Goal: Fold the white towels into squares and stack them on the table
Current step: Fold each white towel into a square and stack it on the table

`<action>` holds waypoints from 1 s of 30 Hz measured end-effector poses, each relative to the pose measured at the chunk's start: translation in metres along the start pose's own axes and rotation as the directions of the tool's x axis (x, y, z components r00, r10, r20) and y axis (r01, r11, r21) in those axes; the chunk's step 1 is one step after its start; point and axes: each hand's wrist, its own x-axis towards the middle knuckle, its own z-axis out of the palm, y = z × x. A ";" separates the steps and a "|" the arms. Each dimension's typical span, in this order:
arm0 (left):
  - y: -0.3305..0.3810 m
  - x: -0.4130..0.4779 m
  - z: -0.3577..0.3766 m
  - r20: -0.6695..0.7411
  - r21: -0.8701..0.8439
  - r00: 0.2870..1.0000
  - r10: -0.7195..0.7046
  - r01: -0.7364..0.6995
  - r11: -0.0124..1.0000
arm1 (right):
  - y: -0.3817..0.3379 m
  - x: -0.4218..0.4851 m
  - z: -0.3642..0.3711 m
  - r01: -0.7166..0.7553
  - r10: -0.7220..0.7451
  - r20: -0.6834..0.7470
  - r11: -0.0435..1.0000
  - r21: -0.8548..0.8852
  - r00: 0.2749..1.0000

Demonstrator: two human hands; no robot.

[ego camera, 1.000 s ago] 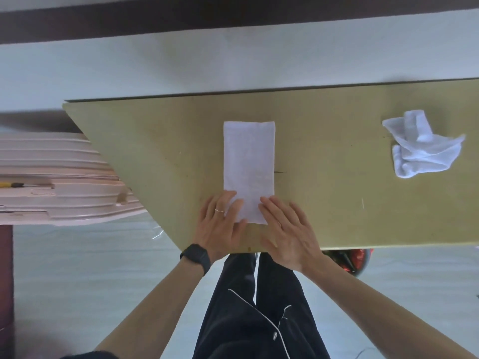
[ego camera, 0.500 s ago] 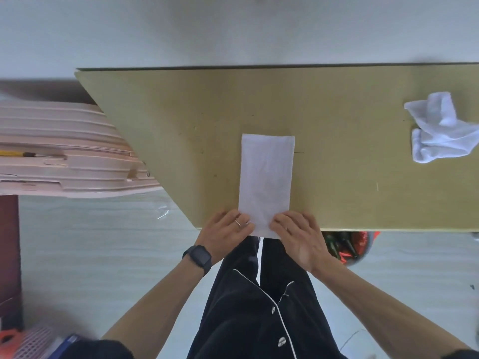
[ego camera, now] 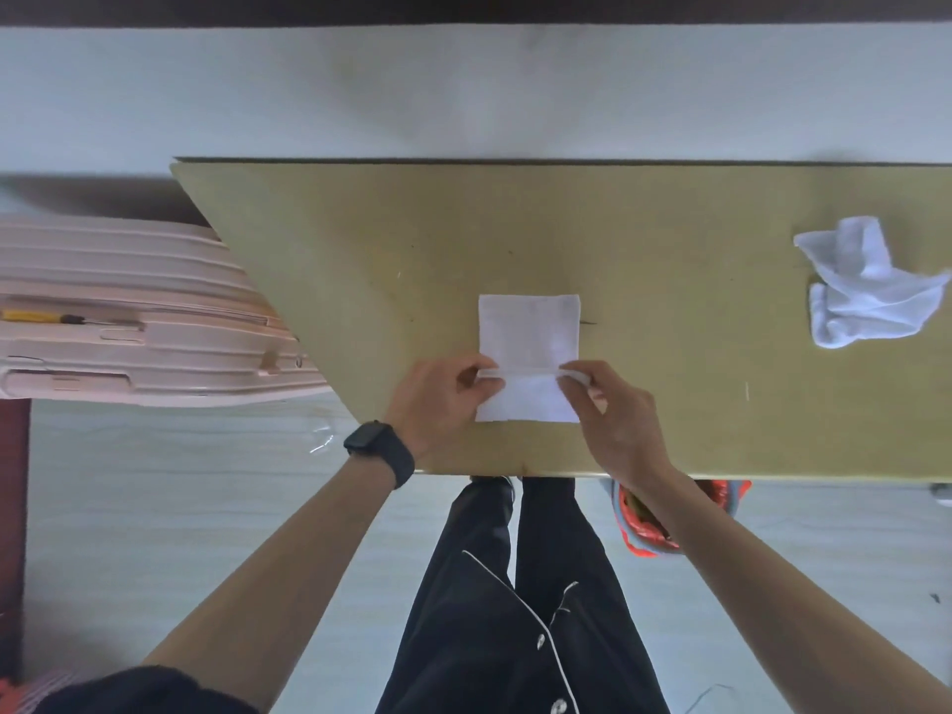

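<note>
A white towel [ego camera: 528,329], folded to a narrow strip, lies near the front edge of the tan table [ego camera: 669,430]. Its near end is lifted and doubled over away from me, so the raised edge runs across the strip's middle. My left hand [ego camera: 438,399] pinches the left corner of that raised edge. The right corner is pinched by my right hand [ego camera: 613,414]. A second white towel [ego camera: 870,291] lies crumpled at the table's right.
A pink ribbed suitcase [ego camera: 129,311] with a yellow-handled screwdriver [ego camera: 41,316] on it stands left of the table. An orange and blue bag [ego camera: 649,523] sits on the floor under the front edge. Pale wall lies behind the table.
Both hands went from resting on the strip's near end to pinching its corners and lifting it forward over the towel. The camera view shifted as well.
</note>
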 end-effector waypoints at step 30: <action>0.010 0.078 0.019 -0.282 0.381 0.954 0.105 0.011 0.924 | -0.014 0.084 0.014 -0.118 0.048 -0.288 0.966 -0.231 0.956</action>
